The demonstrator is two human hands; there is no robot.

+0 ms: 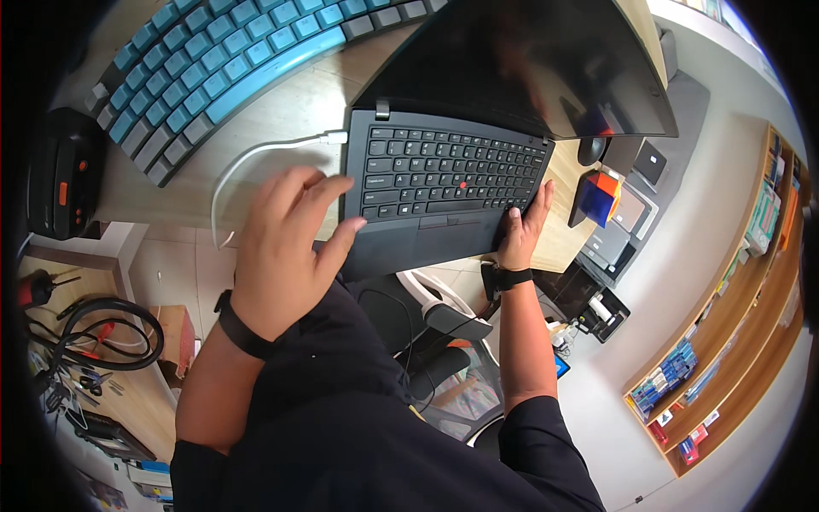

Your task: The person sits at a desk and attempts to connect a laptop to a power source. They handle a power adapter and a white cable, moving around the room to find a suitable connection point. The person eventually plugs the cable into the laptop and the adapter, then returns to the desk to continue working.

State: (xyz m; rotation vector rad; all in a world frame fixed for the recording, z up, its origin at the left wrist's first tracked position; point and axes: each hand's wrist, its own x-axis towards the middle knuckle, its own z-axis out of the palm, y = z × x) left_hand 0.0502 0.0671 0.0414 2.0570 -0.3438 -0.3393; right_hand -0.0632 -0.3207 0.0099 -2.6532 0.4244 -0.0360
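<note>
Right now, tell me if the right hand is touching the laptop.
Touching. The head view shows the right hand resting its fingers on the front right corner of the laptop, with no gap between them.

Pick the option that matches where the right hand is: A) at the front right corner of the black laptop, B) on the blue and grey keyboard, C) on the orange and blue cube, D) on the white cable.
A: the right hand rests at the front right corner of the black laptop, away from the blue and grey keyboard.
</note>
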